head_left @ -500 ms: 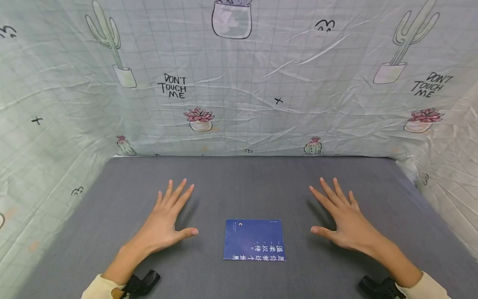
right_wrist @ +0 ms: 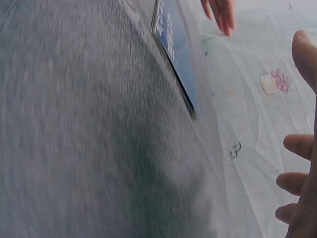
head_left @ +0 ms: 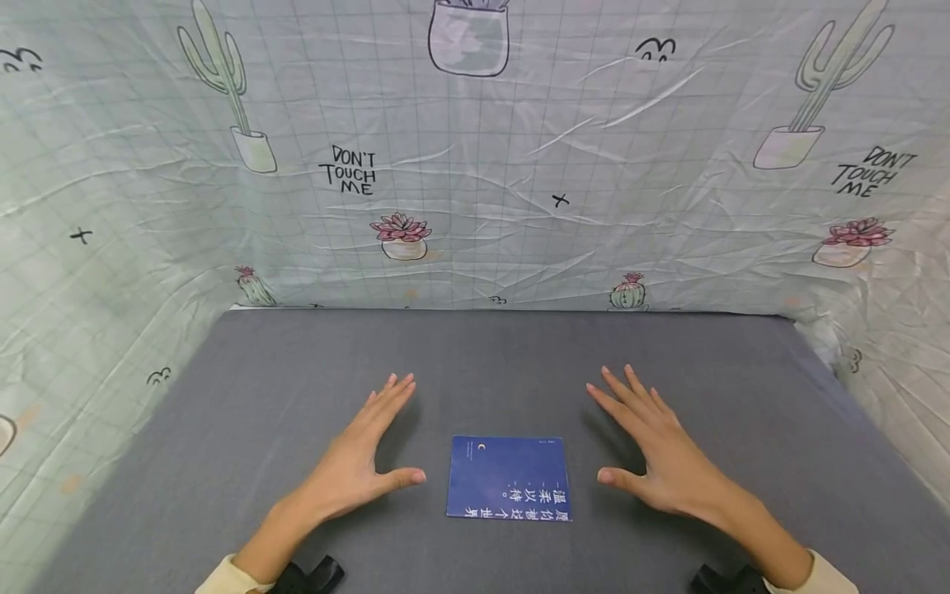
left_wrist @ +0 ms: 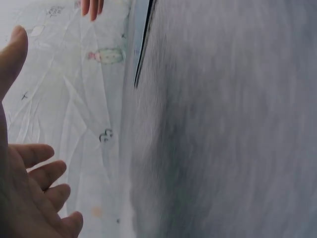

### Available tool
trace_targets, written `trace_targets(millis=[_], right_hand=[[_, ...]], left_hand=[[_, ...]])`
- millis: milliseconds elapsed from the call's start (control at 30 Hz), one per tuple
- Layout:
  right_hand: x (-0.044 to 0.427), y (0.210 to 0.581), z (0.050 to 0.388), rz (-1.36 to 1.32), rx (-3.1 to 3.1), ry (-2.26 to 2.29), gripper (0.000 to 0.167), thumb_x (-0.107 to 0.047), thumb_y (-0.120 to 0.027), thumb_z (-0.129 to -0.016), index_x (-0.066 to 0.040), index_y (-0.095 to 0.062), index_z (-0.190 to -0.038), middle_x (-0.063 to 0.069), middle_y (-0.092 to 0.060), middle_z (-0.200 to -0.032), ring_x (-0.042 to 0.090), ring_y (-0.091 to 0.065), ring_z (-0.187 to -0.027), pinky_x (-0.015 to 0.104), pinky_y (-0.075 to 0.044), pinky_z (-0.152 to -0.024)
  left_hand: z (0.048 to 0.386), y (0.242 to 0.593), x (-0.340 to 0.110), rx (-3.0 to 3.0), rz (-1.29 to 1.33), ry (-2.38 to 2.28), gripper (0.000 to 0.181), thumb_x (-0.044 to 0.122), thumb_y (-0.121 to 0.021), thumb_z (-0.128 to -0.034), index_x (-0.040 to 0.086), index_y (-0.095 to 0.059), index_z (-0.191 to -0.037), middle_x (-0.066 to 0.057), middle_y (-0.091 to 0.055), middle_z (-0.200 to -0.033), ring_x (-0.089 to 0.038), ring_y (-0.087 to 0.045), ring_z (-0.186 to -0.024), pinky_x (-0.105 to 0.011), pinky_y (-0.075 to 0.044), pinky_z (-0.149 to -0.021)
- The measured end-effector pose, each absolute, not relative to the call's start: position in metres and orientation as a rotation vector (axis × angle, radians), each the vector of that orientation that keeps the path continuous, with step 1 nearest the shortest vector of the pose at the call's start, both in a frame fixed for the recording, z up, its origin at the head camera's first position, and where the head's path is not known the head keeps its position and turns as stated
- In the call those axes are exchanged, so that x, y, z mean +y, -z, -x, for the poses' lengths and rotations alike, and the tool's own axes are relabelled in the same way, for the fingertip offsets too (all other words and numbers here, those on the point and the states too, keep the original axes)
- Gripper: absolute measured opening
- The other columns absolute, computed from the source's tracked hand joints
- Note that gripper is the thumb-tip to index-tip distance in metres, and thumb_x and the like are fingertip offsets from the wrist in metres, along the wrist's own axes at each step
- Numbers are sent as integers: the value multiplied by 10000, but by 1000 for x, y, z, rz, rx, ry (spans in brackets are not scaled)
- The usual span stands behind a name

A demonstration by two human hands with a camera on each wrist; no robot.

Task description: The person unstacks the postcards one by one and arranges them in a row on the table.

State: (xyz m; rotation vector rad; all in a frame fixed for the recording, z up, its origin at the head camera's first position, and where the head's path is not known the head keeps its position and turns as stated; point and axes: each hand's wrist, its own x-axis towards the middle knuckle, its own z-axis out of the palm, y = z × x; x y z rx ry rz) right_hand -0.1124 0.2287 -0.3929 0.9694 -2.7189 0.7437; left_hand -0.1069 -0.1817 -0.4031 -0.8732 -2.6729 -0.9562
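A thin blue booklet (head_left: 509,478) with white characters lies flat on the grey table, between the two hands. To its left is my left hand (head_left: 356,466), fingers extended and thumb pointing toward the booklet, touching nothing. On the other side my right hand (head_left: 668,462) hovers with spread fingers and its thumb toward the booklet, also holding nothing. The left wrist view shows the left hand's fingers (left_wrist: 47,173) apart and the booklet's edge (left_wrist: 143,42) at the top. In the right wrist view the booklet (right_wrist: 176,54) appears beside the right hand (right_wrist: 304,168).
A grey cloth (head_left: 505,371) covers the table. Behind it and at both sides hangs a pale, wrinkled curtain (head_left: 482,165) printed with cacti, potted plants and lettering. Black straps with small devices are on both wrists, near the light sleeves.
Both hands have moved inward, closer to the booklet's sides, the left one further than the right. The booklet lies as before; the whole head view has shifted slightly.
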Motion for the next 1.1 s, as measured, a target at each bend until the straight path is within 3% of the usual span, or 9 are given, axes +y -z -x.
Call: trace_targets(millis=[167, 367, 533, 733, 900, 1100], right_hand=[[219, 395, 110, -1035, -2658, -818, 890, -636, -611, -817, -158, -312, -1505, 56, -182, -1580, 402, -88, -1425, 623, -100, -1094], [211, 398, 108, -1078, -2604, -897, 890, -652, -613, -805, -150, -346, -1490, 54, -231, -1565, 399, -142, -1416, 725, -229, -964], [203, 402, 104, -1109, -2623, -963, 889, -593, -671, -795, -147, -343, -1490, 43, -225, -1566, 381, -144, -1420, 722, -267, -949], [194, 411, 100, -1156, -2613, -1121, 835, -525, -689, -814, -175, -341, -1488, 36, -259, -1551, 369, -175, -1413, 707, -286, -954], [189, 419, 95, -1143, -2649, -1149, 844, -419, -754, -781, -199, -342, -1484, 42, -281, -1539, 329, -200, -1414, 673, -310, -968], [185, 426, 92, -1111, -2661, -1161, 828, -366, -778, -768, -178, -376, -1467, 72, -304, -1524, 287, -228, -1407, 626, -332, -983]], left_hand=[[103, 406, -172, -2633, 896, 1085, 997, 532, -745, -755, 169, -230, -1528, -81, -285, -1542, -315, -174, -1427, -441, -105, -1152], [98, 410, -162, -2669, 858, 1193, 1003, 468, -799, -716, 225, -252, -1521, -25, -266, -1553, -331, -165, -1427, -548, -164, -1117], [96, 412, -156, -2700, 856, 1268, 994, 475, -811, -701, 264, -276, -1511, 44, -241, -1557, -306, -146, -1435, -580, -176, -1102], [99, 421, -149, -2677, 890, 1378, 941, 445, -827, -698, 200, -361, -1479, -31, -283, -1547, -359, -114, -1431, -640, -147, -1078], [99, 426, -146, -2657, 911, 1419, 944, 417, -843, -685, 124, -389, -1459, -65, -316, -1530, -348, -138, -1429, -601, -112, -1105], [97, 431, -143, -2684, 910, 1425, 961, 426, -849, -677, 141, -380, -1466, -19, -322, -1530, -250, -199, -1427, -513, -153, -1130]])
